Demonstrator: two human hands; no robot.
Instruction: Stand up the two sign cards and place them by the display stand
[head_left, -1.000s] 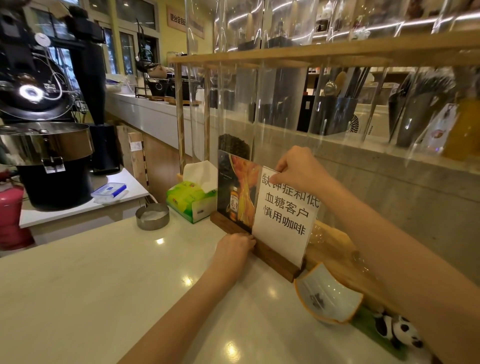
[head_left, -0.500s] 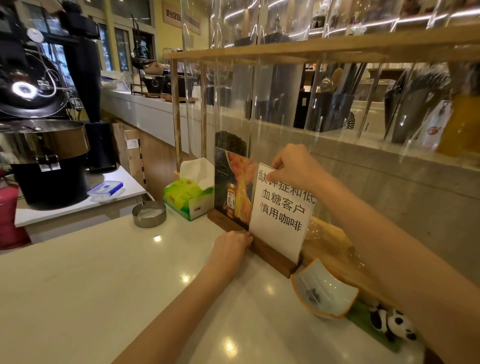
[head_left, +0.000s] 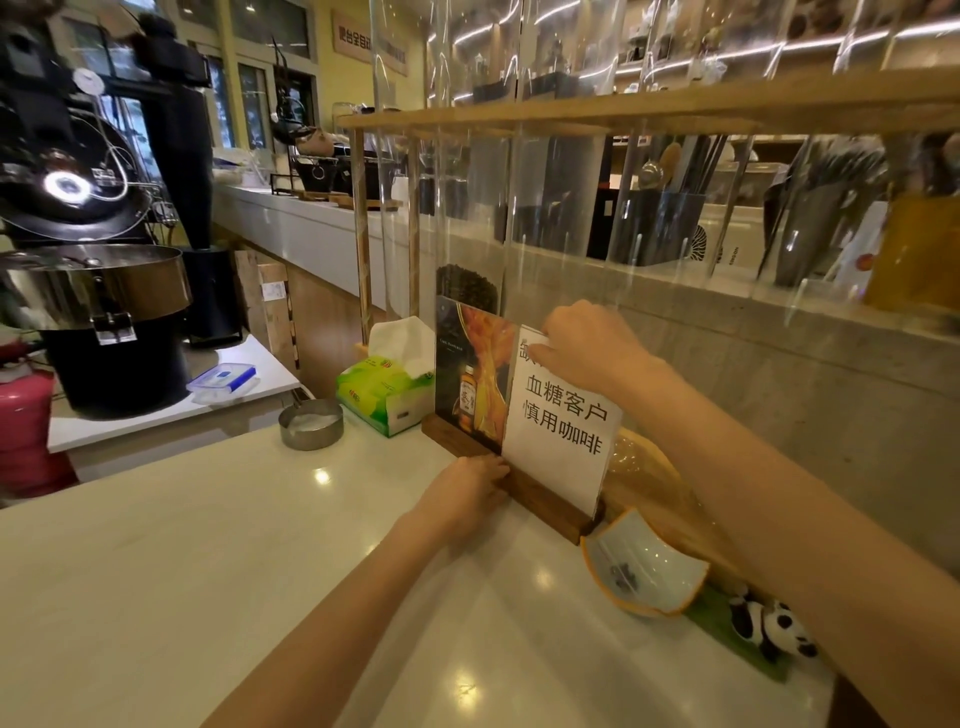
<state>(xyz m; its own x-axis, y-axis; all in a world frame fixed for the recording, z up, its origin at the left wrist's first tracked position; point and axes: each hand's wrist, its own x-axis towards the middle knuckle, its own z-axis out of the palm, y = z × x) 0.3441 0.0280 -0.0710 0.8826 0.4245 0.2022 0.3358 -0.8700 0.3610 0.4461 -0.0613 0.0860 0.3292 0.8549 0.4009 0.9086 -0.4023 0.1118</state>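
Two sign cards stand upright side by side on dark wooden bases against the tall wood-and-clear-panel display stand (head_left: 519, 208). The white sign card (head_left: 561, 431) carries black Chinese text; my right hand (head_left: 587, 348) pinches its top left corner. The dark sign card (head_left: 475, 374) with a bottle picture stands just to its left. My left hand (head_left: 467, 491) presses its fingertips on the wooden base (head_left: 545, 501) where the two signs meet.
A green tissue box (head_left: 384, 395) and a small metal tin (head_left: 310, 423) sit left of the signs. A curved white dish (head_left: 641, 569) and a panda figure (head_left: 774, 626) lie to the right. A black coffee roaster (head_left: 98, 291) stands far left.
My right hand has slid a little down over the white card's top edge, covering more of the first text line. The signs and my left hand stay in place.
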